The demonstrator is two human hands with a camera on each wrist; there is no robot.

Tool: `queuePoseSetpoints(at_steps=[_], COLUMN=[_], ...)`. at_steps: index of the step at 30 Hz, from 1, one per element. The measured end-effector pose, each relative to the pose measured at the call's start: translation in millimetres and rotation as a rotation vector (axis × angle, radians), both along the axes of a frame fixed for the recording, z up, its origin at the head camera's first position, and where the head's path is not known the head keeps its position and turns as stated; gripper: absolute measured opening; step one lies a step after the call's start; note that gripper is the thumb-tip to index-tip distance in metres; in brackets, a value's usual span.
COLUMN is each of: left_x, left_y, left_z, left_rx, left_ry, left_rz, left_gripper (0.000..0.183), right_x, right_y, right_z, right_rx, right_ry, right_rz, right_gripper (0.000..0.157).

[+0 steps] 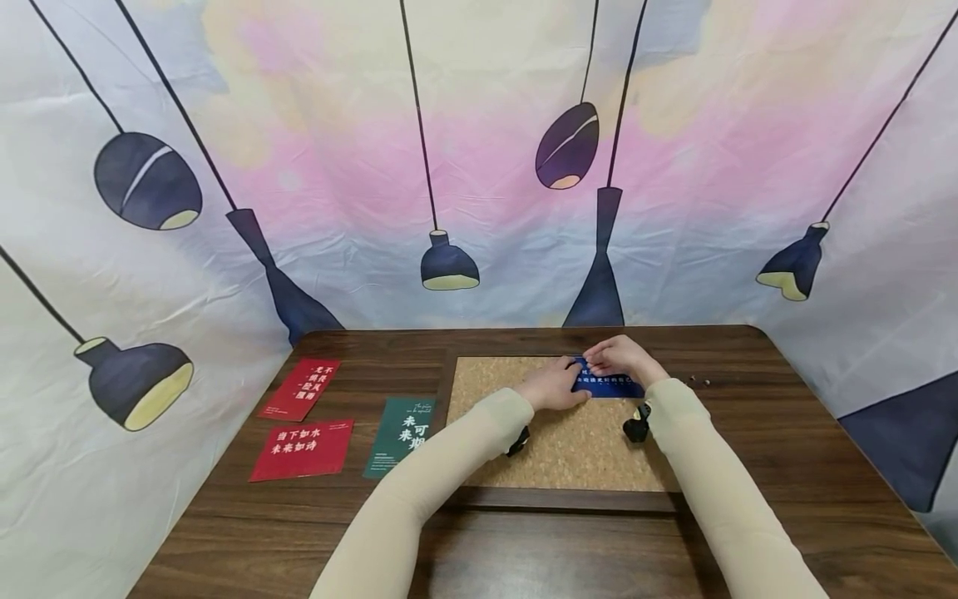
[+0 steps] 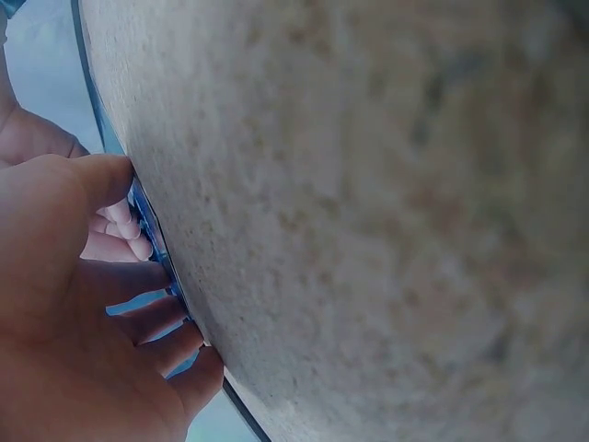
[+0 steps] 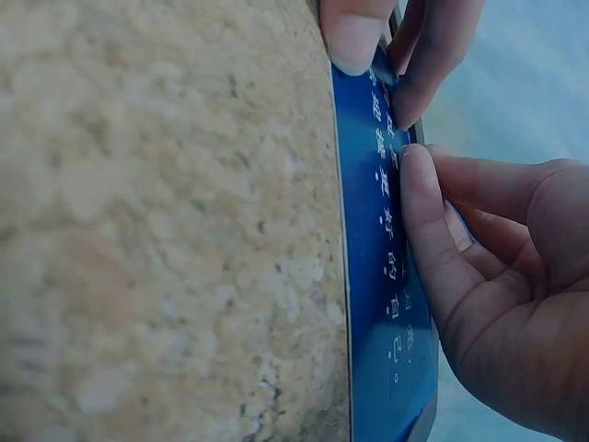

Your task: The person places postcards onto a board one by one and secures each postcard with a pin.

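Observation:
A blue card (image 1: 608,384) with white lettering lies flat along the upper edge of a cork board (image 1: 569,449). My left hand (image 1: 557,384) rests over the card's left end, fingers spread and thumb by its lower edge. In the right wrist view the left thumb (image 3: 354,41) presses on the blue surface. Over the card's top edge, my right hand (image 1: 619,356) has its thumb and index fingertips together, touching the card. I cannot tell whether those fingertips hold something small.
Two small pins (image 1: 699,381) lie on the brown table right of the board. At the left are a green card (image 1: 400,437) and two red cards, one nearer (image 1: 301,450) and one farther (image 1: 299,391). A dark wooden frame (image 1: 561,499) borders the cork; a painted cloth (image 1: 479,166) hangs behind.

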State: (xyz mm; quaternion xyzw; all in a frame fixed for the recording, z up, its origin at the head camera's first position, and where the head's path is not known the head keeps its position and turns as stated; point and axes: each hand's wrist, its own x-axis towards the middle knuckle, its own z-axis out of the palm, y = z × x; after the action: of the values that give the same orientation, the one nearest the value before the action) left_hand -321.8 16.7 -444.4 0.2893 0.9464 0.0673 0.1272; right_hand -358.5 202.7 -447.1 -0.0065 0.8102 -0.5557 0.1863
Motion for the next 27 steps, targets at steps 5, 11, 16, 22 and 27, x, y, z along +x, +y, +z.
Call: queuePoseSetpoints(at_steps=[5,11,16,22,27], left_x=[1.8,3.0,2.6,0.7,0.6], left_y=[-2.1,-2.0,0.2,0.8,0.3], left_z=[-1.0,-1.3,-2.9,-4.4,-2.5], left_rx=[0.000,0.008,0.011,0.022,0.024], left_ry=[0.000,-0.006,0.000,0.007,0.012], left_rz=[0.000,-0.002,-0.006,-0.011,-0.013], left_gripper=[0.068,0.067,0.067,0.067,0.068], right_x=[-2.0,-3.8,-3.4,-0.7,-0.8], right_y=[-1.8,-4.9,-5.4,-5.2,-5.3], right_z=[-0.1,1.8,3.5,4.1,4.6], right_rx=[0.009,0.023,0.028,0.040,0.026], right_ry=[-0.020,-0.044,-0.058,-0.042,-0.033], right_rz=[0.013,-0.008,-0.039,-0.049,-0.058], right_gripper=[0.033,0.032,0.032,0.032,0.031])
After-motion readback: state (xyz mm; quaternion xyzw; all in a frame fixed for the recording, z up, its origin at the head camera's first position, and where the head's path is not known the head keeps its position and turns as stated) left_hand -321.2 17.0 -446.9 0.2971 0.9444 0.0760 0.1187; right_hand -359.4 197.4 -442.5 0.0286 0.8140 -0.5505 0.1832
